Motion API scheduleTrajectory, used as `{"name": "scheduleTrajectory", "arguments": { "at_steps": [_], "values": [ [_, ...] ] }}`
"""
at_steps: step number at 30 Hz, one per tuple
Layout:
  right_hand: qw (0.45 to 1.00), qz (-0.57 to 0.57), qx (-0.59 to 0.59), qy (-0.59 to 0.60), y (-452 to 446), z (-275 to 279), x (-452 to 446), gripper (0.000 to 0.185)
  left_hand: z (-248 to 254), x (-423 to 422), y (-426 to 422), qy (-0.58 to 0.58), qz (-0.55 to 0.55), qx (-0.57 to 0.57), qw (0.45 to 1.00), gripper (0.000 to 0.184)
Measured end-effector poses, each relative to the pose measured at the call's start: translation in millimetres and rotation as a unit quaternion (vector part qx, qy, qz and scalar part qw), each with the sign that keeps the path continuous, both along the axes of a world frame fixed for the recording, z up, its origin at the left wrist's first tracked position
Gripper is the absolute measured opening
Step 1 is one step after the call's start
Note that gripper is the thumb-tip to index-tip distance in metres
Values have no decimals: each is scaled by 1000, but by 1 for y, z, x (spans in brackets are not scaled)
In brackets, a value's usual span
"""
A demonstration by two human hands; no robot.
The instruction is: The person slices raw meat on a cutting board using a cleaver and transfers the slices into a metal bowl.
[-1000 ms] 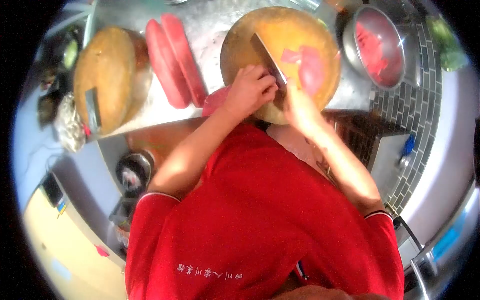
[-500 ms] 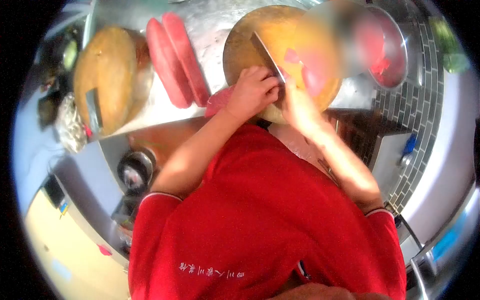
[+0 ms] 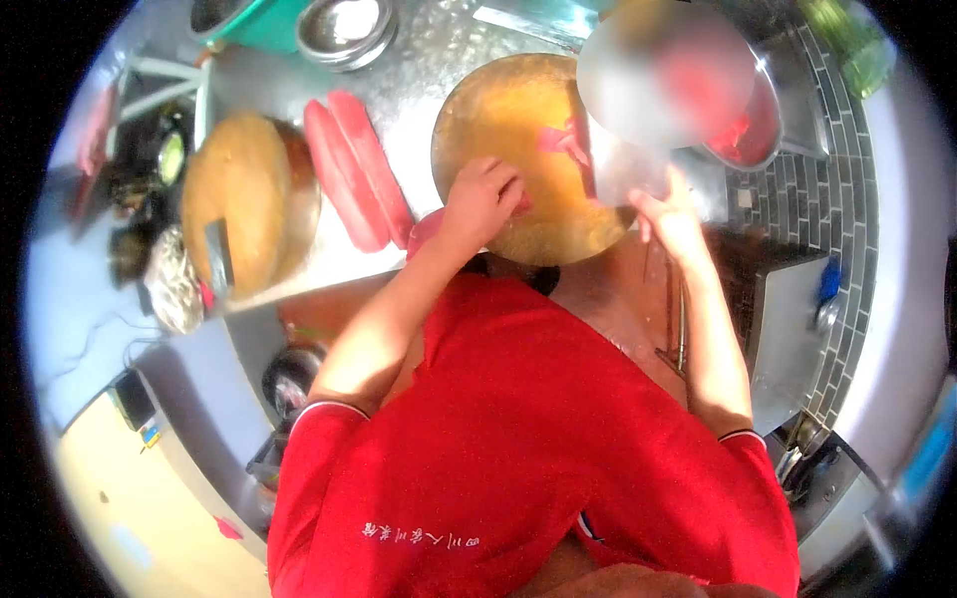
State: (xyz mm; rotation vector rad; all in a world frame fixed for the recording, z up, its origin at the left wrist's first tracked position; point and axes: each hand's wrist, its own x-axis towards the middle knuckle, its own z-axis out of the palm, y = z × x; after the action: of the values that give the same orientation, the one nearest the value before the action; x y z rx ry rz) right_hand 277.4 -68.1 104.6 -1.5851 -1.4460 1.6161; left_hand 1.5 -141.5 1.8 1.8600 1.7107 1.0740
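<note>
My left hand point(image 3: 483, 202) rests at the left edge of a round wooden chopping board point(image 3: 474, 115), its fingers curled on a piece of red meat point(image 3: 522, 203). More of the meat shows beside the wrist. My right hand point(image 3: 670, 217) grips a cleaver point(image 3: 620, 171) at the board's right side. The cleaver's broad blade is turned flat toward me, and my fingers hide its handle. Thin meat slices point(image 3: 565, 141) lie on the board just left of the blade.
Two long meat pieces point(image 3: 357, 174) lie on the metal table left of the board. Farther left, a second round board point(image 3: 234, 184) carries a dark blade point(image 3: 218, 255). Stacked metal bowls point(image 3: 344, 30) stand behind. A bowl of red meat point(image 3: 763, 130) sits at the right, partly covered by a blur.
The cleaver has moved right, away from my left hand, and its blade has turned flat. The slices lie nearer the board's middle. The view has shifted, showing bowls at the back.
</note>
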Motion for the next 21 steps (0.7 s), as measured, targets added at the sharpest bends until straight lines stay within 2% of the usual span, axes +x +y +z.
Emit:
{"name": "scheduleTrajectory", "arguments": {
  "at_steps": [2,4,6,8,11,14,17,20,21],
  "values": [
    [997,-47,-9,54,-8,-16,36,34,10,7,12,-37,59,-9,998,15],
    [984,-113,-93,104,-25,-57,79,34,19,15,33,-88,81,-28,992,16],
    [975,-166,-97,114,-46,-53,81,36,24,26,56,-124,85,-54,987,19],
    [972,-171,-119,112,-56,-52,81,38,25,40,73,-149,81,-86,982,23],
    [952,-202,-145,180,-62,-60,84,41,27,63,90,-187,67,-72,977,18],
    [953,-243,-114,142,-67,-72,87,41,15,74,106,-141,38,-60,987,23],
    [969,-205,-119,74,-77,-88,102,40,-7,89,119,27,25,-10,999,30],
    [971,-190,-131,68,-81,-92,94,39,-4,108,105,132,15,-47,990,40],
    [972,-183,-132,67,-79,-91,87,40,-5,115,99,129,19,-42,991,42]
  ]
}}
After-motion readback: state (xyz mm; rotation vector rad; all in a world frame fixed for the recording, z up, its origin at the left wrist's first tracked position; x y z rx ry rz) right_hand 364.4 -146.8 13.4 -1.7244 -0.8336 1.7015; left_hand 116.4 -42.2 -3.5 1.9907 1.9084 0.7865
